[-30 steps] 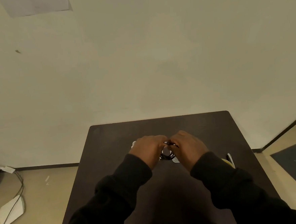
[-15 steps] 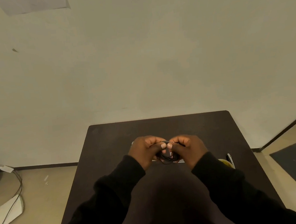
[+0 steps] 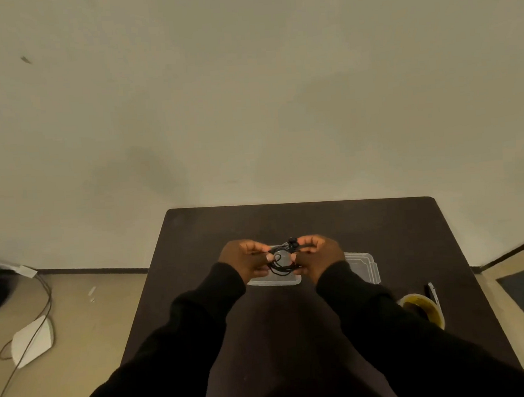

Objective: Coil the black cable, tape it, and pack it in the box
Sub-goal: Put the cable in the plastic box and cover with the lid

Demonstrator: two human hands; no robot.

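Note:
A thin black cable is bunched into a small loose coil between my two hands, above the middle of a dark table. My left hand pinches its left side and my right hand pinches its right side, knuckles facing me. Small black end pieces stick up at the coil's top. Under the hands lies a clear plastic box, mostly hidden. Its clear lid lies just to the right. A yellow tape roll sits at the table's right edge.
A dark pen-like tool lies beside the tape roll. On the floor to the left are a white mask-like object and a dark cord. A plain wall stands right behind the table's far edge.
Both hands have turned from knuckles-up over the box to facing each other, lifting the bunched cable slightly. The box and its lid show more to the right now.

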